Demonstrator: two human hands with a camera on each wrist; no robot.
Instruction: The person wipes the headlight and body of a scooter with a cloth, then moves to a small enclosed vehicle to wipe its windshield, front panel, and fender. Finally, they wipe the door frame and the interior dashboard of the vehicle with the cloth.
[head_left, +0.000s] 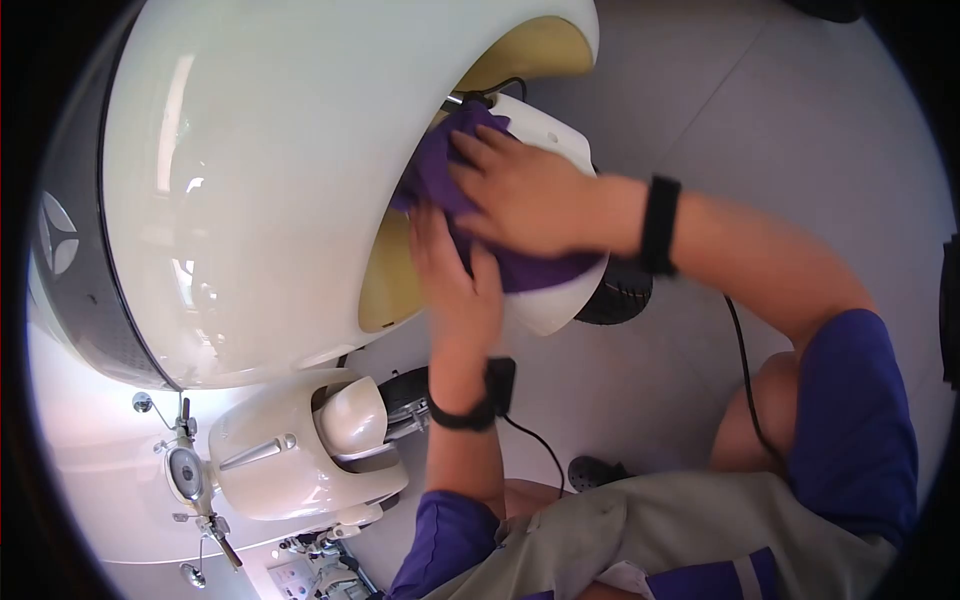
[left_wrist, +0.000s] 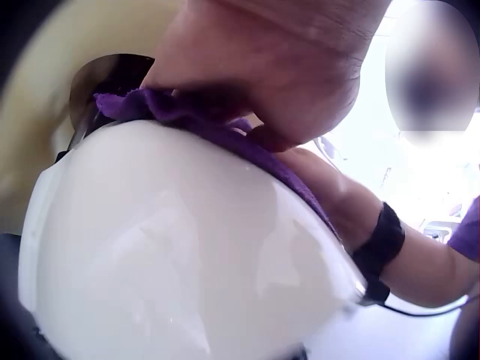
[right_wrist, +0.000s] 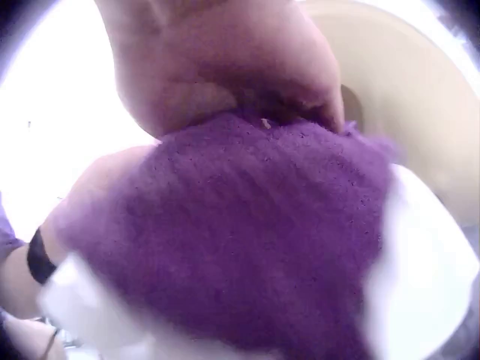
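Observation:
A purple cloth (head_left: 440, 160) lies over the white front fender (head_left: 545, 125) of a cream scooter. My right hand (head_left: 520, 190) lies flat on top of the cloth and presses it onto the fender. My left hand (head_left: 455, 290) lies just below it, fingers laid against the cloth's lower edge, slightly blurred. In the left wrist view my left hand (left_wrist: 262, 67) bears on the cloth (left_wrist: 187, 112) at the fender's (left_wrist: 172, 247) crest. In the right wrist view my right hand (right_wrist: 225, 67) covers the cloth (right_wrist: 240, 232), which hides most of the fender (right_wrist: 435, 285).
The scooter's big cream front shield (head_left: 270, 170) fills the upper left. The black front tyre (head_left: 615, 290) shows under the fender. A second cream scooter (head_left: 290, 450) stands at the lower left. Grey floor (head_left: 780, 130) spreads to the right. A black cable (head_left: 740, 360) hangs by my knee.

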